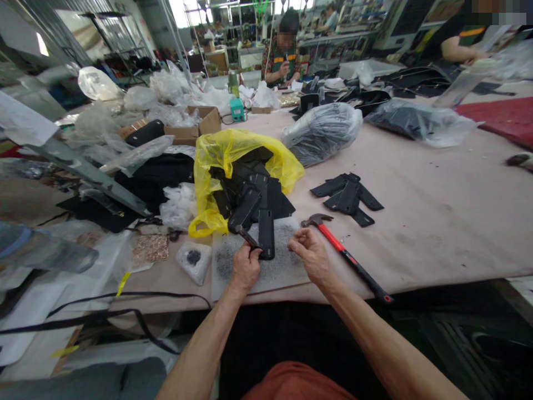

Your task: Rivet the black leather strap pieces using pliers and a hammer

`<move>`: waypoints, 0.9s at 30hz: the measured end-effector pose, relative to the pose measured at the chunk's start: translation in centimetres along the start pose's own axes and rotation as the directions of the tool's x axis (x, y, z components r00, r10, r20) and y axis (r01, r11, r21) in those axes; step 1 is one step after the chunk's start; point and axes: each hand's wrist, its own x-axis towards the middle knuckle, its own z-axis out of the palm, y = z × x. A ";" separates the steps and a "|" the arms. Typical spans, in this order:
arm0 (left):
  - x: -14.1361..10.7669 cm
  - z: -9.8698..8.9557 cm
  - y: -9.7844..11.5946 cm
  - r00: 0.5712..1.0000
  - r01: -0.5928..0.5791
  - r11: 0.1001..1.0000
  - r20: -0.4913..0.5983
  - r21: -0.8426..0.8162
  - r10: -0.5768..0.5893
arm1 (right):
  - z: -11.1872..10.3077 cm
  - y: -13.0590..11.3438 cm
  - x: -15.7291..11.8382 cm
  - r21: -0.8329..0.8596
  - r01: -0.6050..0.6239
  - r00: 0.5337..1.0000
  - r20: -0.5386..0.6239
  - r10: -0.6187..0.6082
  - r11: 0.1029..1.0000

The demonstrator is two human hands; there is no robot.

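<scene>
My left hand [246, 266] is closed around a short dark metal punch [248, 238], which leans over the board. Right beside it, a black strip [266, 236] with a small slot near its end lies on the worn white board [277, 275]. Over the board's right side, my right hand [311, 254] has its fingers curled in and the thumb close to them; whatever they may pinch is too small to make out. A claw hammer [347, 256] with a red and black handle rests on the table just right of that hand.
Behind the board, a yellow plastic bag [208, 161] spills many black strips. More strips [350, 197] lie piled at right. A foam block [194, 262] with dark bits and a bag of small copper-coloured parts [150, 248] sit left. A wrapped bundle [322, 133] and a seated person [283, 61] are farther back.
</scene>
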 end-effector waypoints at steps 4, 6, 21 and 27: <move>-0.1 -0.2 0.0 1.000 -0.011 1.000 0.016 -0.015 0.011 | -4.9 -0.5 -4.6 -0.165 -0.131 0.985 -0.130 0.110 0.978; -0.1 -0.2 0.1 1.000 -0.008 1.000 0.015 -0.021 0.008 | -7.8 0.3 -7.8 -0.283 -0.219 0.968 -0.179 0.173 0.934; 0.0 -0.4 0.5 1.000 -0.001 1.000 -0.001 -0.030 0.001 | -20.3 14.2 -21.6 -0.736 -0.545 0.820 -0.371 0.436 0.400; 0.0 -0.4 0.5 1.000 0.025 0.999 0.017 -0.040 -0.024 | -14.6 6.3 -16.4 -0.737 -0.352 0.882 -0.053 0.469 0.578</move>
